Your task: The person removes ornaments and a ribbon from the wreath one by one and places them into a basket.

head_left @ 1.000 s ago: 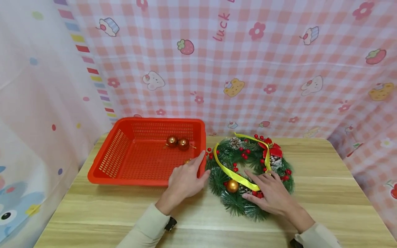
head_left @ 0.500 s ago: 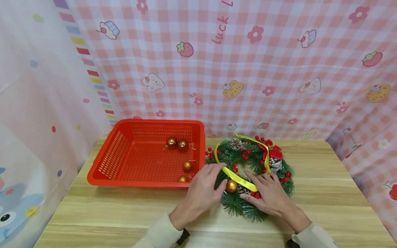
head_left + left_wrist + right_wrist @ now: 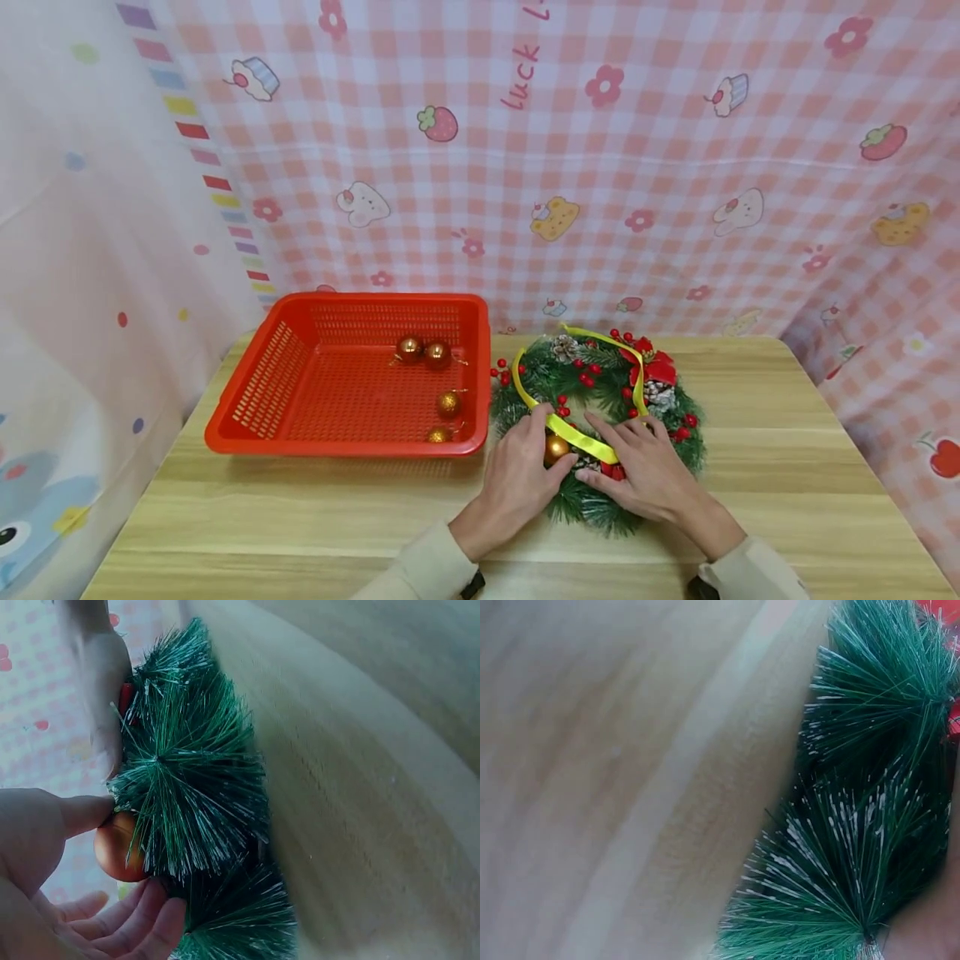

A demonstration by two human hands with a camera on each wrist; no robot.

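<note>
A green Christmas wreath (image 3: 607, 512) with pine cones, red berries and a yellow ribbon (image 3: 583, 442) lies at the table's right half. My left hand (image 3: 517, 479) is at its front left, thumb and fingers on either side of a gold bauble (image 3: 556, 449). In the left wrist view, the thumb lies against the top of the bauble (image 3: 118, 849) and the fingers curl under it. My right hand (image 3: 648, 471) rests on the wreath's front right, index finger extended toward the centre hole, other fingers over the ribbon. The right wrist view shows mostly wreath needles (image 3: 855, 847).
A red plastic basket (image 3: 345, 447) stands left of the wreath, almost touching it. Inside lie two shiny copper baubles (image 3: 438, 354) and two glittery gold baubles (image 3: 448, 404). The wooden table (image 3: 315, 517) backs onto a pink checked curtain (image 3: 480, 167).
My left hand has moved right, from the basket's right rim to the gold bauble on the wreath, uncovering the glittery baubles. The right hand keeps its place.
</note>
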